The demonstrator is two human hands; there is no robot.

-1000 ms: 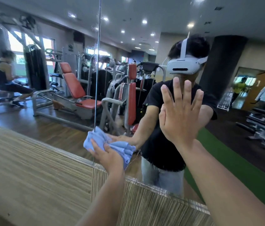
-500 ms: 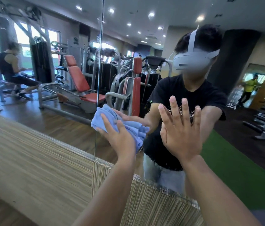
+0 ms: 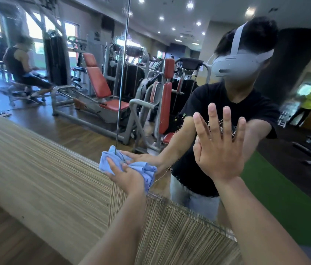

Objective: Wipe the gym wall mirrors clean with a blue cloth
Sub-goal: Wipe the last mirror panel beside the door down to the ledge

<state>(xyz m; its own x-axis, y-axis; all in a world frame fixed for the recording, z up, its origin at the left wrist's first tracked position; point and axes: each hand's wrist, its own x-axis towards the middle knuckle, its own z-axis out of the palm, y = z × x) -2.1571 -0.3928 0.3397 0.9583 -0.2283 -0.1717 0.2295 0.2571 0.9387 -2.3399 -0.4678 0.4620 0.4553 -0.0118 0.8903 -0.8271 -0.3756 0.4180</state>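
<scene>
The bunched blue cloth lies at the wall mirror's lower edge, on the seam, pressed under our left hand's flat fingers. At two o'clock our right hand is splayed against the glass. We should press evenly and overlap our strokes.

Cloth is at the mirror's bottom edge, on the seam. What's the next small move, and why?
Probably slide the blue cloth up along the seam. The left hand presses it low on the mirror, speckles show higher beside the seam, and the right hand braces flat on the glass, clear of that path.
</scene>
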